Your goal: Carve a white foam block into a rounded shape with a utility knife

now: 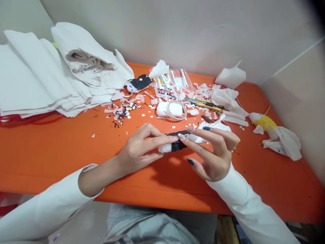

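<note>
Above the orange table's middle is a small white craft piece with a black-covered middle (pixel 178 145) and a white paper tail-like end on its right. My left hand (pixel 139 149) grips its left end, index finger along the top and thumb below. My right hand (pixel 215 154) touches its top with the index fingertip. The right thumb is apart from the piece, and the other fingers stretch over the white paper. Both index fingertips meet on the black part. The piece's underside is hidden.
A roll of tape (pixel 177 110), a yellow-black box cutter (pixel 205 103) and marker pens (pixel 165 81) lie among paper scraps. At left is a stack of white sheets (pixel 33 78). A black-topped piece (pixel 141 83) and a yellow-white fish-like piece (pixel 265 122) lie farther off. Walls (pixel 177 30) bound the table.
</note>
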`<state>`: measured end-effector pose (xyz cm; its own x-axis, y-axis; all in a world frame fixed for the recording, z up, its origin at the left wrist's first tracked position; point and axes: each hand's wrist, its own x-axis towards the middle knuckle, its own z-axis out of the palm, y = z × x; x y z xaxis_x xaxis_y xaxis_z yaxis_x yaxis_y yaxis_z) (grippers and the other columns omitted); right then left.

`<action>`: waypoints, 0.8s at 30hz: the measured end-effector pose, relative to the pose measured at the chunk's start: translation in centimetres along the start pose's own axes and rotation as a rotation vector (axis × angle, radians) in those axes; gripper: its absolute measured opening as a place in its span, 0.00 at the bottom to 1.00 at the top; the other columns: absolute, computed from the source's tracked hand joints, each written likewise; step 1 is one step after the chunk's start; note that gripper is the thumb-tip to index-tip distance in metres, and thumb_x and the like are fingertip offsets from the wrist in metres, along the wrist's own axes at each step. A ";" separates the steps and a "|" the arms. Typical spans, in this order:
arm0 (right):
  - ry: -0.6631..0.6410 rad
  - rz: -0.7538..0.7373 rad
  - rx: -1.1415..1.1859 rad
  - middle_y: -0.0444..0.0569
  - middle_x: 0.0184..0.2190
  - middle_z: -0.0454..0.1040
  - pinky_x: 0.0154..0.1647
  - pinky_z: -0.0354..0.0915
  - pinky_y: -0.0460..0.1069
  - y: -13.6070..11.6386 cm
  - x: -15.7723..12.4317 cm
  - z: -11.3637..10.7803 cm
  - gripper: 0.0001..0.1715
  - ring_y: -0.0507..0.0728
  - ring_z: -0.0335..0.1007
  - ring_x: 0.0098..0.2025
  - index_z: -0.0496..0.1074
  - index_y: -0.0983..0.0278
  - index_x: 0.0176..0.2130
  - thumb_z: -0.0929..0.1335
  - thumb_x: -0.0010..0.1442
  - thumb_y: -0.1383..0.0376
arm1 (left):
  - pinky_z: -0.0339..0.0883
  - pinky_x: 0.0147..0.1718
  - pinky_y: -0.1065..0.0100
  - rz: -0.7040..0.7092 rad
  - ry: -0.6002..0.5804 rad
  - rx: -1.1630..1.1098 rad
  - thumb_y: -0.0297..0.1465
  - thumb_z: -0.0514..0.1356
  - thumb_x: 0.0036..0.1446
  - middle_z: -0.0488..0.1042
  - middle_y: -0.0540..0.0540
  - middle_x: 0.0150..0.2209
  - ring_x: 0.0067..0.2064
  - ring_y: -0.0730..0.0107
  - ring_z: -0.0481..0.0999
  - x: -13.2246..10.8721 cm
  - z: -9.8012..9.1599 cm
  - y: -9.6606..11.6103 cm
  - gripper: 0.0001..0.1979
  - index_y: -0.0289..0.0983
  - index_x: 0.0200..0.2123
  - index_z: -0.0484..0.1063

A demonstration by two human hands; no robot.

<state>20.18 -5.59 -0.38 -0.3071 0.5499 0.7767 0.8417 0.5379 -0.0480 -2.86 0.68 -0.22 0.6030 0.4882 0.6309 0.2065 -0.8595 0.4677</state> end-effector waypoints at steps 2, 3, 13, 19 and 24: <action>0.005 -0.001 -0.002 0.49 0.47 0.75 0.45 0.58 0.58 0.0 0.0 0.1 0.25 0.62 0.63 0.45 0.71 0.53 0.56 0.59 0.66 0.51 | 0.71 0.35 0.71 0.004 0.005 -0.007 0.25 0.62 0.57 0.71 0.47 0.35 0.36 0.72 0.71 0.1 0.0 -0.1 0.21 0.43 0.54 0.71; 0.009 0.001 0.006 0.50 0.48 0.75 0.45 0.58 0.58 0.0 0.0 0.1 0.26 0.62 0.63 0.45 0.70 0.54 0.57 0.60 0.66 0.51 | 0.71 0.35 0.71 0.002 0.011 -0.013 0.24 0.62 0.57 0.70 0.47 0.35 0.36 0.72 0.71 0.1 0.0 -0.1 0.22 0.44 0.54 0.70; -0.065 0.045 0.076 0.50 0.52 0.70 0.50 0.57 0.59 0.2 0.2 0.1 0.19 0.63 0.62 0.49 0.76 0.51 0.50 0.62 0.63 0.56 | 0.73 0.43 0.69 -0.285 0.039 -0.245 0.27 0.64 0.55 0.73 0.46 0.41 0.40 0.72 0.75 -0.7 1.0 0.0 0.34 0.44 0.64 0.58; -0.124 0.118 0.140 0.51 0.53 0.69 0.53 0.55 0.60 0.4 0.4 0.2 0.22 0.64 0.61 0.52 0.73 0.54 0.53 0.61 0.63 0.57 | 0.75 0.44 0.69 -0.402 0.036 -0.317 0.27 0.65 0.53 0.74 0.44 0.47 0.42 0.71 0.76 -0.7 1.3 -0.1 0.31 0.43 0.61 0.63; -0.094 0.163 0.130 0.53 0.52 0.70 0.52 0.54 0.59 0.6 0.3 0.4 0.28 0.64 0.63 0.51 0.66 0.58 0.59 0.61 0.61 0.57 | 0.75 0.43 0.68 -0.420 0.047 -0.332 0.26 0.65 0.52 0.73 0.44 0.50 0.43 0.71 0.76 -0.2 1.2 -0.3 0.29 0.43 0.58 0.66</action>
<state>20.45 -4.84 -0.42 -0.2170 0.6900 0.6905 0.8212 0.5115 -0.2530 -2.12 0.62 -1.20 0.4842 0.7926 0.3706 0.1631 -0.4979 0.8518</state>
